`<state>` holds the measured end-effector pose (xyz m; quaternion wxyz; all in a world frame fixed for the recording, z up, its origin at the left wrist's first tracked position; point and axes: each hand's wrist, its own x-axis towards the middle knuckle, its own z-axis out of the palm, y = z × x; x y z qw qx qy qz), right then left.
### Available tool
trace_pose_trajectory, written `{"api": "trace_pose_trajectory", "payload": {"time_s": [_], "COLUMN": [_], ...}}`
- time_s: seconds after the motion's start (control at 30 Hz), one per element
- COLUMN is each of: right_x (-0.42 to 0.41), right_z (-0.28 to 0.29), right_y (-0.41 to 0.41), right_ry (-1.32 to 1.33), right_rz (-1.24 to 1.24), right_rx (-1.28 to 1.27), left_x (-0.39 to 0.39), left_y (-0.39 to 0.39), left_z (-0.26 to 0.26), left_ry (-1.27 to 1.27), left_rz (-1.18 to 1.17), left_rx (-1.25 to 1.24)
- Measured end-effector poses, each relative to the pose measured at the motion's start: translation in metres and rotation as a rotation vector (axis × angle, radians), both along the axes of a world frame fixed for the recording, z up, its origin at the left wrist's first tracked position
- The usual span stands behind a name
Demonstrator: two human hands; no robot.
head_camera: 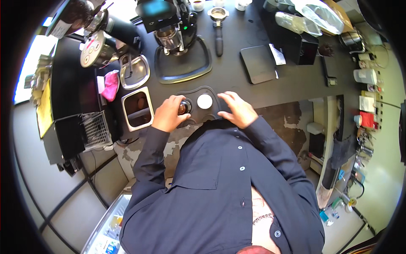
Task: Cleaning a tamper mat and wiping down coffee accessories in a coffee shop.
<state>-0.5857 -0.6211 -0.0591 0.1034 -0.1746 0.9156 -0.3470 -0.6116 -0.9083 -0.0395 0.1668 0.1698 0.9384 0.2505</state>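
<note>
My left hand (170, 113) is around a coffee tamper (184, 107) with a rounded brown handle, at the left side of a dark tamping mat (196, 90). Thumb and fingers lie on either side of that handle; its underside is hidden. Right of the tamper, a white round disc-like object (205, 101) sits on the mat. My right hand (238, 109) hovers by the mat's right edge with fingers apart, holding nothing. Farther back, a portafilter (219, 31) with a black handle lies on the dark counter (234, 81).
A coffee grinder (171, 35) stands over a black tray (184, 66) behind the mat. A steel-rimmed container (151, 106) is left of my left hand, near a pink cloth (110, 85). A flat black scale-like device (258, 65) lies to the right, beside a paper slip (278, 54).
</note>
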Motion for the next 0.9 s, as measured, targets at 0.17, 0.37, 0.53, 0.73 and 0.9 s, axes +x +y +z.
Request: {"api": "trace_pose_trajectory", "payload": {"time_s": [0.17, 0.37, 0.53, 0.73, 0.9], "right_x": [-0.028, -0.053, -0.076, -0.085, -0.112], "right_z": [-0.041, -0.05, -0.049, -0.068, -0.053], "right_y": [-0.045, -0.035, -0.018, -0.026, -0.054], "right_ry": [0.078, -0.115, -0.934, -1.274, -0.679], "right_rz": [0.225, 0.123, 0.032, -0.223, -0.153], "right_rx": [0.21, -0.084, -0.511, -0.854, -0.549], "left_x": [0.014, 0.035, 0.053, 0.038, -0.014], "left_y": [0.001, -0.048, -0.057, -0.049, -0.044], "left_z": [-0.018, -0.066, -0.088, -0.09, -0.062], "left_ry": [0.021, -0.143, -0.503, -0.565, -0.083], "left_rz": [0.178, 0.663, 0.977, 0.939, 0.899], "left_rx": [0.02, 0.676, 1.469, 1.774, 1.084]}}
